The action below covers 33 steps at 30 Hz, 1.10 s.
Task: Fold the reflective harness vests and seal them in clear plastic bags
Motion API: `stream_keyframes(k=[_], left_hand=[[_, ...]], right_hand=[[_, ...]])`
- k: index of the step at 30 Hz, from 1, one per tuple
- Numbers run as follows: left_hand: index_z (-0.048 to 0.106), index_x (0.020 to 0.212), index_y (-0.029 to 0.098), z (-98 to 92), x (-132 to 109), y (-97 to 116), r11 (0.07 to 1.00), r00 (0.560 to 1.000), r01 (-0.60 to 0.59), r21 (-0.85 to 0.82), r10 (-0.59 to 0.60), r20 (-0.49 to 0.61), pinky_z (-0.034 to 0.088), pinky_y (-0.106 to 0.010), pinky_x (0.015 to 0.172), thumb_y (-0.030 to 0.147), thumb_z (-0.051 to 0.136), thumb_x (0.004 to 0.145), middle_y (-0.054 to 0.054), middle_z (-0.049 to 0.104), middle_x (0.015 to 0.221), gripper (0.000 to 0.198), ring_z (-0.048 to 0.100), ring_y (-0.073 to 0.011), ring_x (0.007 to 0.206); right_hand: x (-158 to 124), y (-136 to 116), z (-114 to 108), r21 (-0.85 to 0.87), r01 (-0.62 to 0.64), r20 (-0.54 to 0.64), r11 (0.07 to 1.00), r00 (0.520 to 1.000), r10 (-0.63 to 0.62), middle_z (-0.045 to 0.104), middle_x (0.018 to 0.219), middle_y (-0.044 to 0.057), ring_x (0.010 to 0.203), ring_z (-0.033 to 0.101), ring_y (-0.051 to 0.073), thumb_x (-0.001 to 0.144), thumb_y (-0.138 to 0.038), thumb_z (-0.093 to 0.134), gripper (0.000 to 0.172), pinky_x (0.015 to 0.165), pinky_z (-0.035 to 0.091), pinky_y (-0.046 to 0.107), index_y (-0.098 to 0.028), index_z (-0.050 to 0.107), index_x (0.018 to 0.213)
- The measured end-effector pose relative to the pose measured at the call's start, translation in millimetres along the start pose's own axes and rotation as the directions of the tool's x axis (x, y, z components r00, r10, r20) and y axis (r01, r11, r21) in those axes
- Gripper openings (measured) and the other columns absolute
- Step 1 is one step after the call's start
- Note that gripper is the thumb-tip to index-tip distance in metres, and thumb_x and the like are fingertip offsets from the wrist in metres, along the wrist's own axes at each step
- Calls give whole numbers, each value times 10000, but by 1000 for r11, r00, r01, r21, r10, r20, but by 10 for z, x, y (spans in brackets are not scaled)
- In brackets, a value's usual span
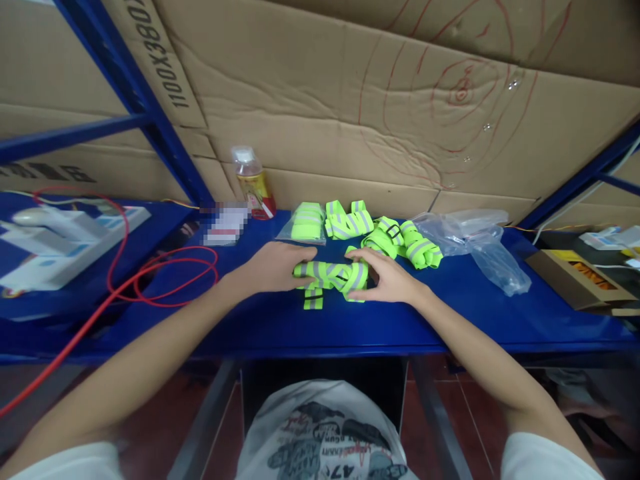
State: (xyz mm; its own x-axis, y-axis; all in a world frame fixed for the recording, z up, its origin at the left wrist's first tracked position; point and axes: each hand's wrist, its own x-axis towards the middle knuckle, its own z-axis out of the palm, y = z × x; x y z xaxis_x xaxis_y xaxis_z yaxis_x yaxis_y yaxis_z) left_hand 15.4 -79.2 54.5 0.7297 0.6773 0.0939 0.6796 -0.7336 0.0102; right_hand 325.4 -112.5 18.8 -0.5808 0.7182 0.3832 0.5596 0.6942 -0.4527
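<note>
Lying flat on the blue counter point(450, 313), the reflective strap point(330, 272) runs from 9 to 3 o'clock. The left hand point(277, 267) clasps its 9 o'clock end and the right hand point(387, 279) grips its 3 o'clock end, both equally near.

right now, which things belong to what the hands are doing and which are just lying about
In hand: left hand, right hand, the neon strap both hold; likely also the loose straps, bagged strap, clear bags.
Lying about: drink bottle, red cable, open cardboard box, white device.
</note>
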Motion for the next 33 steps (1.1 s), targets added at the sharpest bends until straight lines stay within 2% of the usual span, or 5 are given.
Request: stream_keyframes(k=[11, 18, 24, 29, 33], left_hand=[[643, 1278, 195, 35, -70, 110, 928, 956, -292, 230, 277, 96, 457, -360, 784, 243, 713, 1004, -122, 677, 1317, 287, 643, -287, 1146], [659, 1175, 205, 47, -73, 222, 943, 952, -305, 132, 297, 73, 488, -355, 746, 135, 765, 883, -109, 629, 1249, 319, 622, -287, 1096], [654, 907, 194, -32, -119, 240, 941, 951, -295, -165, 306, 43, 479, -335, 761, 407, 727, 943, -70, 592, 1143, 228, 634, -218, 929], [640, 963, 187, -44, -69, 162, 915, 973, -155, -371, 206, 102, 474, -289, 791, 422, 761, 945, -24, 591, 1126, 266, 618, -160, 854], [627, 1313, 204, 81, 10, 47, 924, 994, 18, -383, 26, 108, 526, -323, 881, 626, 924, 742, -63, 683, 1249, 771, 689, -256, 1054]], right_hand=[[-23, 47, 50, -206, -16, 225, 978, 972, 63, 800, 1156, 84, 881, 742, 246, 929, -206, 692, 427, 732, 513, 315, -209, 610, 1348], [-40, -63, -19, -111, 2, 230, 994, 973, 23, 802, 1225, 112, 976, 775, 295, 856, -645, 839, 959, 812, 567, 359, -215, 507, 1647], [4, -66, -27, -85, -124, 256, 989, 956, 142, 685, 705, 3, 630, 639, 184, 1054, -689, 603, 760, 608, 423, 295, -134, 623, 1571], [-5, -54, 25, -205, -5, 143, 979, 989, 35, 724, 938, 76, 856, 686, 234, 876, -763, 793, 677, 715, 490, 316, -222, 814, 1282], [-14, -45, 53, -175, 5, 109, 984, 994, 14, 716, 1181, 108, 1043, 703, 269, 831, -744, 848, 673, 877, 572, 374, -252, 790, 1286]])
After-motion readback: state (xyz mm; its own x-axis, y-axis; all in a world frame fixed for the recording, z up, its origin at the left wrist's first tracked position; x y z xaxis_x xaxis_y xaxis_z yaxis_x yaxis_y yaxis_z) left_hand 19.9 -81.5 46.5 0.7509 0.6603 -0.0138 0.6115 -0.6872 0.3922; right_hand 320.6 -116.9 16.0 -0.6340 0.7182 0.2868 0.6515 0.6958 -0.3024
